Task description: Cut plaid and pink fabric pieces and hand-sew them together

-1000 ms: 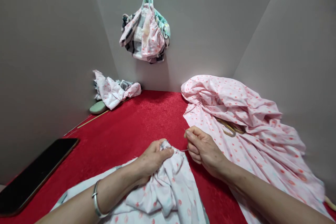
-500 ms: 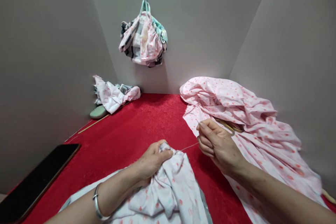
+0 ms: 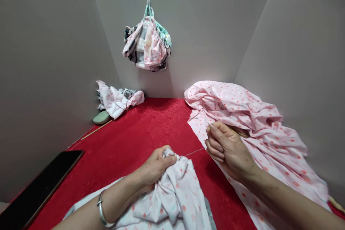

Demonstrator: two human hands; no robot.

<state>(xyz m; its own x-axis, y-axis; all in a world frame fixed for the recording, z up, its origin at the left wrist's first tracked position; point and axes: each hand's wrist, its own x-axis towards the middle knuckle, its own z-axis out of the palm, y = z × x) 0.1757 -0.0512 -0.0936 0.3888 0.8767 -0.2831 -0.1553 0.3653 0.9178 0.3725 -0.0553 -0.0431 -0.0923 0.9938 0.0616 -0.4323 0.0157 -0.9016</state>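
My left hand (image 3: 155,167) is closed on a bunched white cloth with pink dots (image 3: 172,194) near the front of the red surface. My right hand (image 3: 228,149) is pinched shut on a thin needle near its fingertips. A taut thread (image 3: 194,151) runs from that pinch to the cloth under my left thumb. The right hand hovers over the edge of a large pink dotted fabric (image 3: 250,125). A silver bangle (image 3: 101,212) circles my left wrist.
Gold scissors (image 3: 241,133) lie partly hidden on the pink fabric behind my right hand. A dark phone (image 3: 40,187) lies front left. Crumpled cloth scraps (image 3: 117,99), a green oval object (image 3: 101,117) and a thin stick (image 3: 95,129) sit back left. A fabric bundle (image 3: 147,45) hangs on the wall.
My right hand has moved right and away from the cloth, drawing the thread out longer and taut. My left hand has stayed closed on the bunched cloth.
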